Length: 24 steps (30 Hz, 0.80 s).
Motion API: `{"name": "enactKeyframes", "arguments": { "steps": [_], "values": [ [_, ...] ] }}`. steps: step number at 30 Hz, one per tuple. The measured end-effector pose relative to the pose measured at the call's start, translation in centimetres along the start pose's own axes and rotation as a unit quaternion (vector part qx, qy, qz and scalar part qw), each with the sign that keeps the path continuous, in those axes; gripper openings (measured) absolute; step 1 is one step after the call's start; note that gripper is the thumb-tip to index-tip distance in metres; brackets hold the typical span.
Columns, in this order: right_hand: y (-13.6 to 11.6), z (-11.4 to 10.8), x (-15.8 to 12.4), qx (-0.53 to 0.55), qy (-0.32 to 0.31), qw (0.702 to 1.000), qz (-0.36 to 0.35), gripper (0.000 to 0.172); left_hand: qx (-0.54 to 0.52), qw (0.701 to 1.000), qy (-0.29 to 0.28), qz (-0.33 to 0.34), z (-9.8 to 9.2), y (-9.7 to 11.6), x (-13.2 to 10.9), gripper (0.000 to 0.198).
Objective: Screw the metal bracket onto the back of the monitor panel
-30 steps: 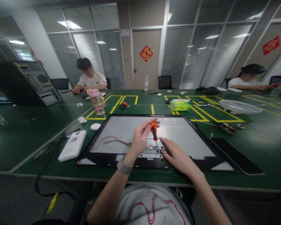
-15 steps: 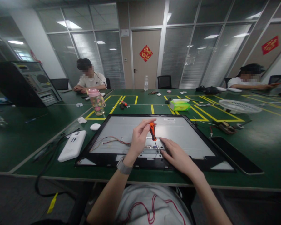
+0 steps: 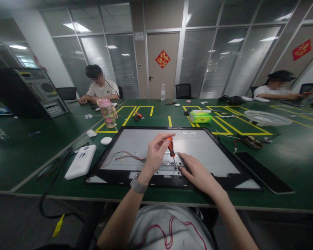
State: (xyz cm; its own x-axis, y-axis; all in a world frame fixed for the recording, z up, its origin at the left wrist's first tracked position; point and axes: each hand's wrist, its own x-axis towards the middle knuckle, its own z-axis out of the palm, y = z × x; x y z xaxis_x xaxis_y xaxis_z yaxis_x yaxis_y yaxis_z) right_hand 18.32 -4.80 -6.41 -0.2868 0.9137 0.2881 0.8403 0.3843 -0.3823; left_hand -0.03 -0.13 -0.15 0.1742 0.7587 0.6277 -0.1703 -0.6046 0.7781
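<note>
My left hand (image 3: 158, 151), with a watch on its wrist, is closed on an orange-and-black screwdriver (image 3: 171, 147). The screwdriver stands nearly upright, its tip down at a small metal-and-circuit part near the front edge of a display panel (image 3: 146, 139). My right hand (image 3: 194, 170) lies on the panel just right of the tip, fingers stretched out, thumb and fingertips beside the small part. The panel lies flat, grey metal side up, in a black frame. Thin coloured wires (image 3: 130, 155) run across it from the left to that part.
Left of the panel are a white power bank (image 3: 80, 162), a white oval case (image 3: 106, 140) and a pink-lidded bottle (image 3: 107, 113). To the right lies a black phone-like slab (image 3: 262, 172). A green tissue pack (image 3: 200, 116) and a white fan grille (image 3: 267, 118) sit behind. Two people sit across.
The screwdriver handle has turned and shifted slightly, and my left fingers have moved a little with it. My right hand has stayed in place.
</note>
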Motion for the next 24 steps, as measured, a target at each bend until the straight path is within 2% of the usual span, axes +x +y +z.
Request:
{"name": "enactKeyframes", "arguments": {
  "steps": [3, 9, 16, 21, 24],
  "values": [
    [0.03, 0.02, 0.02, -0.005, -0.003, 1.0, 0.001, 0.049, 0.023, 0.999, 0.022, 0.012, 0.04, -0.19, -0.03, 0.016],
    [0.09, 0.08, -0.01, -0.005, 0.001, 1.0, -0.001, 0.05, -0.027, 1.0, -0.007, 0.004, -0.1, -0.59, -0.09, 0.032],
    [0.12, 0.13, -0.02, -0.005, 0.003, 1.0, -0.006, 0.049, 0.034, 0.999, 0.02, 0.015, 0.08, 0.11, -0.11, 0.016],
    [0.16, 0.2, -0.05, -0.006, 0.002, 1.0, -0.001, 0.05, -0.008, 1.0, 0.001, 0.012, -0.04, -0.38, -0.13, 0.029],
    [0.22, 0.23, -0.05, -0.006, 0.001, 1.0, -0.001, 0.05, 0.001, 1.0, -0.001, 0.01, -0.05, -0.33, -0.06, 0.027]
  ]
}}
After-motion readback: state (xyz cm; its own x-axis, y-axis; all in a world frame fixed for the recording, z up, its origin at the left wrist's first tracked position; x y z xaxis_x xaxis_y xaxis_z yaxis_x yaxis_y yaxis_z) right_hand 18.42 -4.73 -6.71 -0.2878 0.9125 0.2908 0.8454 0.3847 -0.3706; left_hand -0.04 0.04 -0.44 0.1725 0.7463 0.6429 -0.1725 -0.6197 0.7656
